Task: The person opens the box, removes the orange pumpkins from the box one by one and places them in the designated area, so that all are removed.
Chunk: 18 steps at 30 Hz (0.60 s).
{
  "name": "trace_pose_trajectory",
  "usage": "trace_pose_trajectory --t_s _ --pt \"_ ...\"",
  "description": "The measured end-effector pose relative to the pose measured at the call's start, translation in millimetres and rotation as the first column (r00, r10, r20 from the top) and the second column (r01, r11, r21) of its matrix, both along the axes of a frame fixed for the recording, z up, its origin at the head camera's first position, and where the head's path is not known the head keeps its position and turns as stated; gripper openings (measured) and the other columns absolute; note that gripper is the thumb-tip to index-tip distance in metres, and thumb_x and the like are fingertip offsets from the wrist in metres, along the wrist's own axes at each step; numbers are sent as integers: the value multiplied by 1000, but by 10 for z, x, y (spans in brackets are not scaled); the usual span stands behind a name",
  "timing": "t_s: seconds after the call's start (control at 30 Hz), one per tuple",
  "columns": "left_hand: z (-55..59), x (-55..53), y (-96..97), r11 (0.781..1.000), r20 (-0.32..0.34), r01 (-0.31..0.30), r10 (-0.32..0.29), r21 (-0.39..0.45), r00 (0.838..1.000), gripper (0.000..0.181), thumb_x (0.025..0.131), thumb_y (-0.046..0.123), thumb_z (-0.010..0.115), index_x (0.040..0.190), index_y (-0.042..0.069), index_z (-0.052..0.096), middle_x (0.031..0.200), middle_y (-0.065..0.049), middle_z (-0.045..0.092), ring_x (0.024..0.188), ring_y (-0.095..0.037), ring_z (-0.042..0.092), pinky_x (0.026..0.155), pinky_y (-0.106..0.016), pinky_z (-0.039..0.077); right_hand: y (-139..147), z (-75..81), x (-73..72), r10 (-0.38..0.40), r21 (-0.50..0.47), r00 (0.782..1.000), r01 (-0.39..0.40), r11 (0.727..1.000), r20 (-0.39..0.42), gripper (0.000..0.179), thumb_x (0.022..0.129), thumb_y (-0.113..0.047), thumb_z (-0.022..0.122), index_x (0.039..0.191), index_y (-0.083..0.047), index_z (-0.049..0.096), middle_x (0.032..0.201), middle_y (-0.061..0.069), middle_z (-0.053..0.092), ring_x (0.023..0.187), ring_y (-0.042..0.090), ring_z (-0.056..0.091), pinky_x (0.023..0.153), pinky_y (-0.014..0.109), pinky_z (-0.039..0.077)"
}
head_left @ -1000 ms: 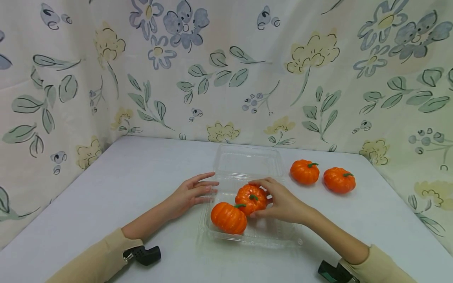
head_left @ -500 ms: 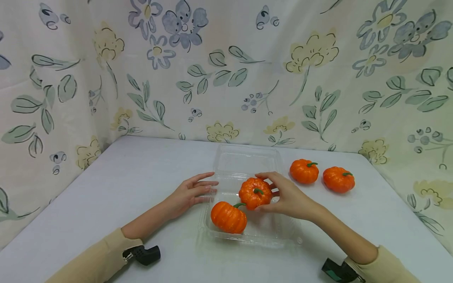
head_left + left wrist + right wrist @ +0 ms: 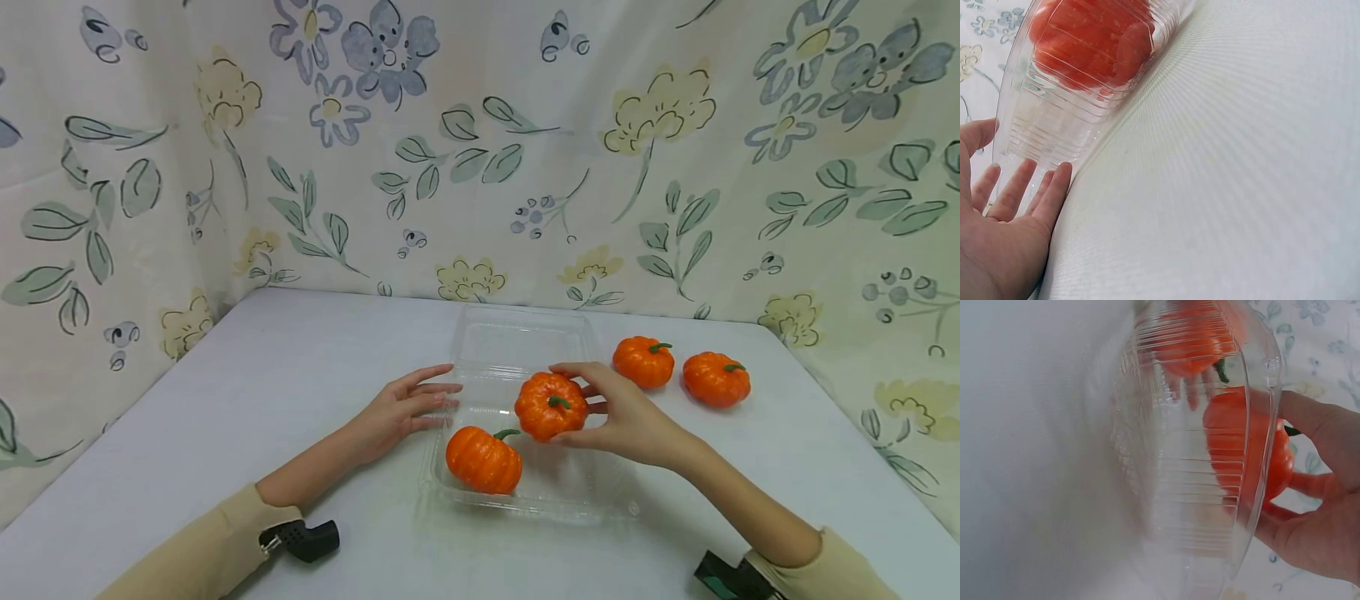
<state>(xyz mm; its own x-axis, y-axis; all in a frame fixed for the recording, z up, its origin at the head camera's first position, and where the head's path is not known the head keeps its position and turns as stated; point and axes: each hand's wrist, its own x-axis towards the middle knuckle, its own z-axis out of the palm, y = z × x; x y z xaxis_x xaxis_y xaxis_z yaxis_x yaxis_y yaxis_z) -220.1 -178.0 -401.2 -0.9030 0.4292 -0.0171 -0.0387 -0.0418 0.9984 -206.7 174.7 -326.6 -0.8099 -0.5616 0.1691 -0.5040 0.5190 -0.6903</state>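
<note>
My right hand (image 3: 630, 418) grips a small orange pumpkin (image 3: 552, 407) with a green stem, holding it over the clear plastic container (image 3: 540, 502). In the right wrist view that pumpkin (image 3: 1280, 462) shows partly through the ribbed wall, thumb and fingers around it. A second pumpkin (image 3: 483, 461) lies in the container's near left corner. At the container's left side is my left hand (image 3: 401, 410), fingers extended and touching or nearly touching the wall. The left wrist view shows these straight fingers (image 3: 1017, 187) beside the clear wall, with a pumpkin (image 3: 1091, 44) behind it.
Two more orange pumpkins, one nearer (image 3: 643, 362) and one farther right (image 3: 716, 380), sit on the white table (image 3: 330, 333) right of the container. The container's clear lid (image 3: 525, 337) lies folded back. A floral curtain (image 3: 480, 167) hangs behind the table.
The right hand has lifted its pumpkin up and to the right, away from the other pumpkin in the container. My left hand has stayed in place.
</note>
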Motion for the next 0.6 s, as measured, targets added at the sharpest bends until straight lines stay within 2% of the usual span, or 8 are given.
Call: trace_pose_trajectory --t_s 0.33,0.6 --pt "-2 -1 -2 1000 2 -1 1 -1 1000 62 110 15 55 165 1 29 160 -27 46 142 -38 55 110 -42 53 114 21 48 -21 -20 999 20 1000 -31 78 82 -21 93 147 -3 55 142 13 62 120 33 65 95 43 62" --pt "2 3 1 1000 2 0 0 -2 1000 63 109 15 55 165 1 29 160 -27 46 142 -38 54 110 -43 53 183 63 89 -33 -24 999 32 999 -25 77 82 -22 93 148 -6 55 141 12 63 120 34 65 94 43 63"
